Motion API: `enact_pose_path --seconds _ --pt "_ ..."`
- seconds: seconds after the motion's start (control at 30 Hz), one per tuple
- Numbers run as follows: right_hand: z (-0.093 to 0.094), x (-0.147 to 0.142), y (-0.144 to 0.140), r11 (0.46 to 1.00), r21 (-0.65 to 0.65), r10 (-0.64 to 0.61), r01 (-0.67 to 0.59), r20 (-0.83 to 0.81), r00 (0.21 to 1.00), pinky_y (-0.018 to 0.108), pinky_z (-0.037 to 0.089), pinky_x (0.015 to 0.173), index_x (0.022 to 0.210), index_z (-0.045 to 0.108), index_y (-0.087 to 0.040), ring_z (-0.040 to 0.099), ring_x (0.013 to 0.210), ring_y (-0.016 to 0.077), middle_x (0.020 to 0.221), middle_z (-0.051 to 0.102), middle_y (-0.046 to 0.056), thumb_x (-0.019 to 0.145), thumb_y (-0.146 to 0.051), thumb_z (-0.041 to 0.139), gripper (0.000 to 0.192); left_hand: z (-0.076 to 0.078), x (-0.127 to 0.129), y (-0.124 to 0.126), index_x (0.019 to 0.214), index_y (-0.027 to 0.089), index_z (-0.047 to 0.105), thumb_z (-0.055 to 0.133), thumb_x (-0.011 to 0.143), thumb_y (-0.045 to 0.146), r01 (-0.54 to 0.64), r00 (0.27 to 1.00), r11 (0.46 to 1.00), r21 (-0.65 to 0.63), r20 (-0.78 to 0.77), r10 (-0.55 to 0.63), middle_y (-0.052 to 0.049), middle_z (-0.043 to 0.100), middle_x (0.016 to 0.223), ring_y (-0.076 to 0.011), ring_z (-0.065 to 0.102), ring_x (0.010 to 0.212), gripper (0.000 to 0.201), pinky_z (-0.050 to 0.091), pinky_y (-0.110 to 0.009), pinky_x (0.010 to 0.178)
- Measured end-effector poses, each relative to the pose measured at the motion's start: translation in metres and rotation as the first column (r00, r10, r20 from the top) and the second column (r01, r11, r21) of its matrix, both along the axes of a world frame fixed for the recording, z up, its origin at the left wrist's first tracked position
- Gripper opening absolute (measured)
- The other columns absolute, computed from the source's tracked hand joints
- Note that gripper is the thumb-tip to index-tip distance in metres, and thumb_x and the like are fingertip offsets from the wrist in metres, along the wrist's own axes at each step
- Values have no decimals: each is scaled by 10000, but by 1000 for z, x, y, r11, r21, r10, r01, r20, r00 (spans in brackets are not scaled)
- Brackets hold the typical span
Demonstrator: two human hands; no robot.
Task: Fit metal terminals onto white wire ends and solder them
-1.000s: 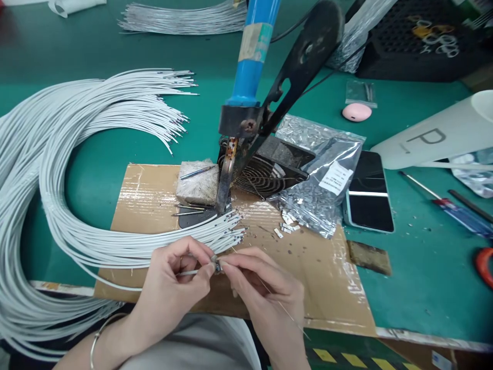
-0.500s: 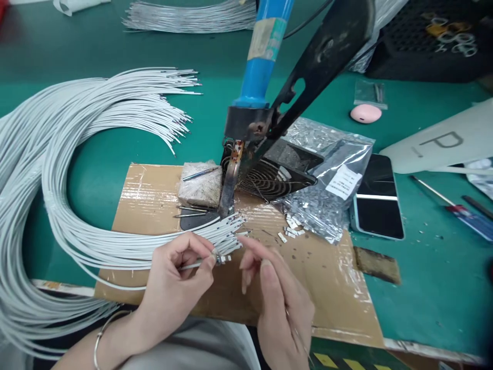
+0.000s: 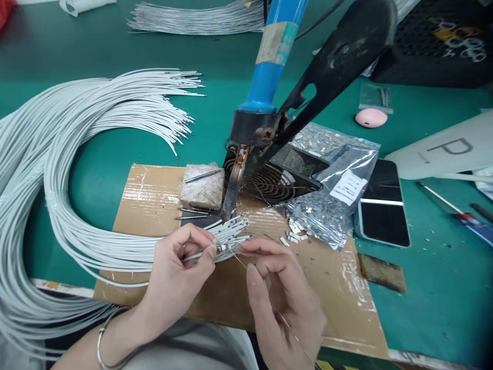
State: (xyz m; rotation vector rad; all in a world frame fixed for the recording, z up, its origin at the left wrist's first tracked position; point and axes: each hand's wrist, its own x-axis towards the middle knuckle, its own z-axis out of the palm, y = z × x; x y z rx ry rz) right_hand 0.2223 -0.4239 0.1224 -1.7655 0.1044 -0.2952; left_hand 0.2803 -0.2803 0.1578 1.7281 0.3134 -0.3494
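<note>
My left hand (image 3: 183,277) pinches a small white-and-metal connector (image 3: 221,247) between thumb and forefinger, at the end of a white cable. Around it fan the tips of a thick bundle of white cables (image 3: 115,244). Close on the right, my right hand (image 3: 287,295) is closed on a thin solder wire (image 3: 238,257), whose free end points at the connector. The same wire trails out below the palm. Above both hands a blue-handled soldering iron (image 3: 264,87) is fixed in a black metal arm (image 3: 327,67), its tip slanting down behind the cable ends.
Brown cardboard (image 3: 339,303) covers the green bench. On it are a wrapped block (image 3: 202,190), a black fan (image 3: 277,180), loose white connectors (image 3: 295,234) and a clear bag of parts (image 3: 331,205). A phone (image 3: 383,205), a screwdriver (image 3: 442,198) and a bottle (image 3: 450,144) lie right.
My right thumb and fingers have drawn in, and the solder wire now shows reaching to the connector. My left hand keeps its pinch. The whole view has shifted slightly.
</note>
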Motion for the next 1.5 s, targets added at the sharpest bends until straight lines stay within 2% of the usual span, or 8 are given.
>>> enact_pose_path --seconds 0.13,0.37,0.5,0.67,0.9,1.17,1.33,1.5 --pt "2 4 5 995 96 -36 38 -19 999 388 539 931 876 574 -232 684 1106 234 1185 692 89 987 -129 581 152 1 4 -1 650 146 604 715 736 271 -22 1000 1000 -1 -1 22 -48 663 814 -69 454 527 188 332 -200 493" --pt "6 11 13 979 180 -84 96 -75 994 320 602 907 825 601 -238 750 1041 195 1127 788 56 957 -142 657 173 3 9 -2 651 134 613 731 731 263 -37 999 998 -40 12 38 -37 657 806 -52 444 507 193 316 -176 475" --pt "7 13 14 973 192 -112 132 -112 987 295 607 894 798 611 -236 766 1003 183 1110 802 44 949 -166 671 177 3 11 -2 653 128 618 733 724 250 -40 999 998 -49 22 41 -41 672 800 -47 433 500 181 305 -165 464" --pt "9 18 13 959 236 -126 159 -151 981 276 610 883 758 594 -236 765 984 172 1070 810 32 933 -177 680 205 2 16 -3 658 129 626 733 718 244 -45 999 998 -52 14 46 -47 690 790 -69 497 531 168 361 -171 490" --pt "10 24 12 948 266 -125 171 -182 975 264 612 905 751 599 -236 775 965 158 1086 813 24 932 -186 684 206 1 23 -5 651 125 614 724 721 221 -56 997 995 -83 39 59 -33 683 792 -29 417 497 162 321 -146 465" --pt "6 32 8 953 279 -90 117 -108 990 272 650 870 759 617 -227 799 945 183 1089 818 47 895 -137 708 187 3 30 -5 679 136 616 724 730 255 -47 999 996 -69 14 48 -43 703 801 -54 461 519 170 345 -179 489" --pt "11 32 9 935 310 -124 173 -172 977 277 639 906 752 615 -229 789 975 175 1104 812 40 917 -168 697 193 6 31 -6 666 135 618 726 728 261 -46 999 996 -74 10 47 -43 707 787 -56 478 524 176 348 -178 498" --pt "13 31 9 940 305 -113 151 -139 984 256 645 876 759 621 -229 788 987 171 1103 814 34 921 -169 701 190 7 31 -7 660 139 615 727 724 235 -41 999 993 -108 23 44 -34 705 778 -51 477 520 161 354 -174 501"
